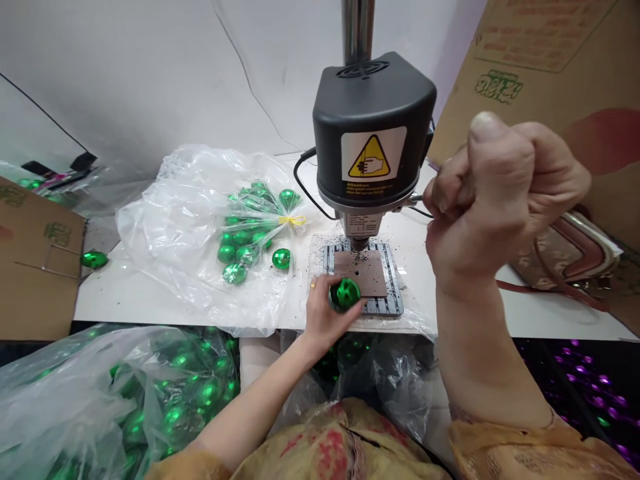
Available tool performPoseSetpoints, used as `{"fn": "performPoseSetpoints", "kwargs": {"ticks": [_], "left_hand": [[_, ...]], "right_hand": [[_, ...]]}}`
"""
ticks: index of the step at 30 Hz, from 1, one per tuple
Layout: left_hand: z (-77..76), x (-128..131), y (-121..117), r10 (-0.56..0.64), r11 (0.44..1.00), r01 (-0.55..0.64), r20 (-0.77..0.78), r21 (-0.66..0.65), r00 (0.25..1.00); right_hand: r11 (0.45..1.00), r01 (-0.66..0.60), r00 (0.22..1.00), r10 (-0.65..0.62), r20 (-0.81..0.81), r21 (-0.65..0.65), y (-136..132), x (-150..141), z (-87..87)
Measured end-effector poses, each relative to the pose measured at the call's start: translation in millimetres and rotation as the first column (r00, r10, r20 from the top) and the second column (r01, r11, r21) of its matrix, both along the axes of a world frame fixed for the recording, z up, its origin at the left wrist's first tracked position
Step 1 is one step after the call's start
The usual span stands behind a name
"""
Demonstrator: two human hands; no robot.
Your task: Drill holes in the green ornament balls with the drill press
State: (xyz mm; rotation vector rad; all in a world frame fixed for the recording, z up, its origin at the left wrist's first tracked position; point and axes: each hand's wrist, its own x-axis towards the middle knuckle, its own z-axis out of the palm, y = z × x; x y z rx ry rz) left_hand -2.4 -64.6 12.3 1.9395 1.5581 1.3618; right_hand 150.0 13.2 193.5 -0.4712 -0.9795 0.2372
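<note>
gripping a shiny green mirrored ball (349,292), the left hand (327,313) is at the front edge of a brown square plate (373,272) on a slotted metal base (395,297). the right hand (500,197) is clenched around the end of a metal lever (416,199) on the black drill press (375,100). its white and yellow warning label (373,154) reads "attention", the smaller lines too fine to read. green and red print marks the tall brown cardboard box (545,87) at right; i cannot make out the words.

the base sits close to the front edge of the white counter (113,293), dark specks scattered around it. left of it are a loose green ball (281,259) and a clear plastic bag (185,200) of green balls, knotted with a yellow tie (293,220). bare counter shows between that bag and the low brown carton (40,267). a pale wall (165,73) stands behind.
</note>
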Motion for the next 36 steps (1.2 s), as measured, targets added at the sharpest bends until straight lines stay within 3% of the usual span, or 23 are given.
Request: {"fn": "performPoseSetpoints", "kwargs": {"ticks": [2,5,8,10,12,14,16,17,20,23,25,28,31,33,36], "left_hand": [[-5.5,-12,-32,-0.158,0.986,0.166,-0.187,0.032,0.97],[-23.6,-32,-71,-0.306,0.946,0.321,-0.488,-0.055,0.818],[-34.0,-52,-82,-0.403,0.896,0.439,-0.539,-0.069,0.739],[-27.7,-67,-68,-0.352,0.902,0.425,-0.448,0.071,0.822],[-12.4,-82,-39,-0.128,0.968,0.181,-0.277,0.174,0.952],[5.1,-99,0,0.169,0.984,-0.158,-0.152,0.081,0.974],[16.6,-113,39,0.323,0.944,-0.328,-0.111,-0.025,0.94],[18.7,-120,55,0.351,0.929,-0.357,-0.082,-0.094,0.933],[12.5,-129,86,0.279,0.907,-0.265,-0.002,-0.327,0.96],[4.7,-127,91,0.174,0.897,-0.085,0.169,-0.434,0.97],[8.4,-120,86,0.156,0.916,-0.043,0.256,-0.399,0.954],[26.0,-102,74,0.135,0.965,-0.045,0.34,-0.259,0.931],[40.4,-75,62,0.006,0.966,0.128,0.513,-0.224,0.858],[40.2,-54,59,-0.063,0.938,0.25,0.591,-0.24,0.804],[27.1,-31,60,-0.109,0.916,0.316,0.603,-0.249,0.79]], "right_hand": [[1.0,0.002,1.0,-0.002,-0.001,-0.008,-1,0,-0.9],[1.0,0.011,1.0,-0.011,-0.009,0.003,-4,-1,-1.8],[1.0,0.008,1.0,-0.008,0.0,0.017,-5,-2,-1.1],[1.0,0.002,1.0,-0.002,0.006,0.012,-6,-2,-0.5],[1.0,-0.005,1.0,0.005,-0.004,0.001,-7,-3,-0.2],[1.0,-0.01,1.0,0.01,-0.015,0.009,-6,-3,-0.4],[1.0,-0.013,1.0,0.013,-0.023,0.022,-4,-3,-1.1],[0.999,-0.011,1.0,0.012,-0.023,0.032,-4,-3,-1.6],[0.999,-0.006,1.0,0.007,-0.027,0.039,-2,-2,-2.8],[0.999,-0.004,1.0,0.005,-0.018,0.045,-2,-2,-3.4],[0.999,-0.007,1.0,0.007,-0.009,0.037,-3,-1,-3.7],[1.0,0.003,1.0,-0.003,-0.001,0.02,-5,-1,-4.5],[0.999,0.017,1.0,-0.017,0.005,0.032,-5,0,-5.6],[0.999,0.01,1.0,-0.01,0.0,0.043,-5,0,-6.1],[0.999,0.002,1.0,-0.002,-0.001,0.05,-4,-1,-6.5]]}}
